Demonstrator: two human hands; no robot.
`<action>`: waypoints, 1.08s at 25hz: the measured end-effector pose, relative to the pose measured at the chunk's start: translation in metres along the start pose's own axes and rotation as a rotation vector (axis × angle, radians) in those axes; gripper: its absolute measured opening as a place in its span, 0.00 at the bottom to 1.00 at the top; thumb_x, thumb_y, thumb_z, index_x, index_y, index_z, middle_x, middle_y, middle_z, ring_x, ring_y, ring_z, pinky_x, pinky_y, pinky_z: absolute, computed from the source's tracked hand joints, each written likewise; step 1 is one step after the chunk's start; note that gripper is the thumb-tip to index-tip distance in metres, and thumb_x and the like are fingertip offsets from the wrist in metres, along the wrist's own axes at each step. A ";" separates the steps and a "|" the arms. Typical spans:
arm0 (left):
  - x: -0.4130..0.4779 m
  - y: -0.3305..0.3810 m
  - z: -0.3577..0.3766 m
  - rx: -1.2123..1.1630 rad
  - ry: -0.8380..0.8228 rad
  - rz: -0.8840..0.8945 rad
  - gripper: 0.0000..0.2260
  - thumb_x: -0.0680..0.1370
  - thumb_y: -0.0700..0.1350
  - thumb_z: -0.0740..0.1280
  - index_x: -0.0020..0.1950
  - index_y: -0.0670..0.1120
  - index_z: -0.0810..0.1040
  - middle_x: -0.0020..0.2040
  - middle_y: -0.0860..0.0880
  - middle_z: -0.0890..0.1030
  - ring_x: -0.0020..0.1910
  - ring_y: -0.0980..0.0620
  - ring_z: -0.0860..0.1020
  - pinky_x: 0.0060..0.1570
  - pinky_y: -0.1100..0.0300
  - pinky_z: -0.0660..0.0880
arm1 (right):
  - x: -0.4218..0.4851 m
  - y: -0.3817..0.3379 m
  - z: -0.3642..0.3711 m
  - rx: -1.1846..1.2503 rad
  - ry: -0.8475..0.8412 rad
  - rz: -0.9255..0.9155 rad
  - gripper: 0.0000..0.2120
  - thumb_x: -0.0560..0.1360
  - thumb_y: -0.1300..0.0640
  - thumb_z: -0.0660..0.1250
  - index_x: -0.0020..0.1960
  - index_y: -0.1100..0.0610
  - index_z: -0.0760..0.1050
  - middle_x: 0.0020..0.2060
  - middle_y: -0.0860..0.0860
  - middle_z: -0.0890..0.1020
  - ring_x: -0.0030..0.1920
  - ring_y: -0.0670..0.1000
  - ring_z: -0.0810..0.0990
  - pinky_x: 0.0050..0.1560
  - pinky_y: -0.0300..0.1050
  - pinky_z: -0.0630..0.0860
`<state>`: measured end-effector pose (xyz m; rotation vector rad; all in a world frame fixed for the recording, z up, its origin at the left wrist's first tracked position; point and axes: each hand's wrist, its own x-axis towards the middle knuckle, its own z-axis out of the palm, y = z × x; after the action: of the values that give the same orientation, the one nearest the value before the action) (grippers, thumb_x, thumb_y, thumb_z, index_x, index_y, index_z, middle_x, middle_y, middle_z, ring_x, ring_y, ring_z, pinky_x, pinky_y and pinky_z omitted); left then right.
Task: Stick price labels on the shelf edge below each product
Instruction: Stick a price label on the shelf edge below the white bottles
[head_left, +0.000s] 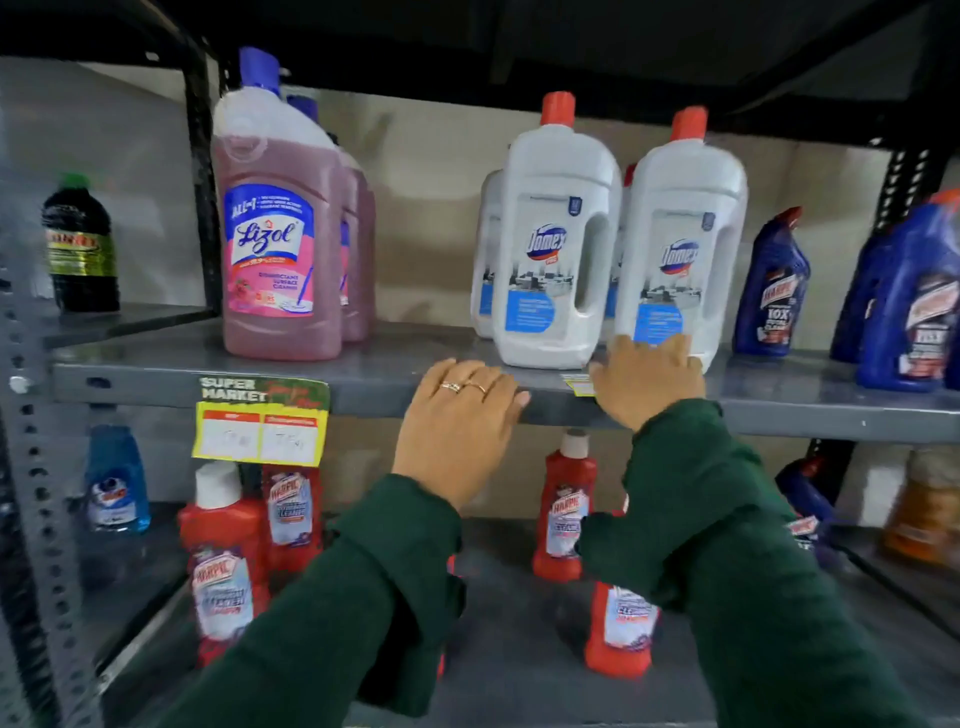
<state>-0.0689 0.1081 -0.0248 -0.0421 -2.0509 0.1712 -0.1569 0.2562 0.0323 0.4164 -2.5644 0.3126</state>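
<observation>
A yellow and green price label (262, 421) hangs from the grey shelf edge (363, 387) below the pink Lizol bottles (278, 234). A second small yellow label (577, 384) lies on the shelf edge below the white Domex bottles (556, 244), mostly hidden by my right hand (647, 379), which presses flat on it. My left hand (460, 415), with rings, rests palm down on the shelf edge left of that label, holding nothing. Both arms wear dark green sleeves.
Blue Harpic bottles (774, 291) stand at the right of the same shelf. A dark bottle with a green cap (80, 244) is on the left bay. Red Harpic bottles (223, 561) fill the lower shelf. A perforated metal upright (31, 467) runs down the left.
</observation>
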 end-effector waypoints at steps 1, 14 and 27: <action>-0.002 0.004 0.004 0.014 -0.030 -0.005 0.12 0.78 0.44 0.56 0.51 0.42 0.77 0.48 0.43 0.83 0.48 0.43 0.78 0.55 0.49 0.72 | 0.000 0.005 0.004 0.001 -0.052 -0.006 0.14 0.78 0.53 0.51 0.55 0.61 0.68 0.56 0.61 0.77 0.62 0.63 0.61 0.58 0.57 0.62; 0.019 0.058 -0.007 -0.360 -0.034 -0.153 0.08 0.77 0.40 0.64 0.54 0.44 0.78 0.56 0.44 0.81 0.61 0.44 0.73 0.67 0.45 0.53 | -0.037 0.054 0.009 1.001 0.112 -0.436 0.08 0.69 0.66 0.70 0.42 0.54 0.75 0.36 0.42 0.78 0.39 0.33 0.75 0.41 0.23 0.70; 0.018 0.067 0.016 -0.407 -0.041 -0.311 0.04 0.73 0.44 0.69 0.39 0.46 0.80 0.54 0.49 0.82 0.57 0.50 0.74 0.66 0.51 0.53 | -0.033 0.074 0.035 0.675 0.253 -0.502 0.07 0.72 0.61 0.69 0.43 0.65 0.79 0.50 0.58 0.76 0.49 0.53 0.75 0.50 0.44 0.72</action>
<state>-0.0945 0.1750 -0.0258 0.0293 -2.0738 -0.4424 -0.1716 0.3215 -0.0245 1.1507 -1.9623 0.9668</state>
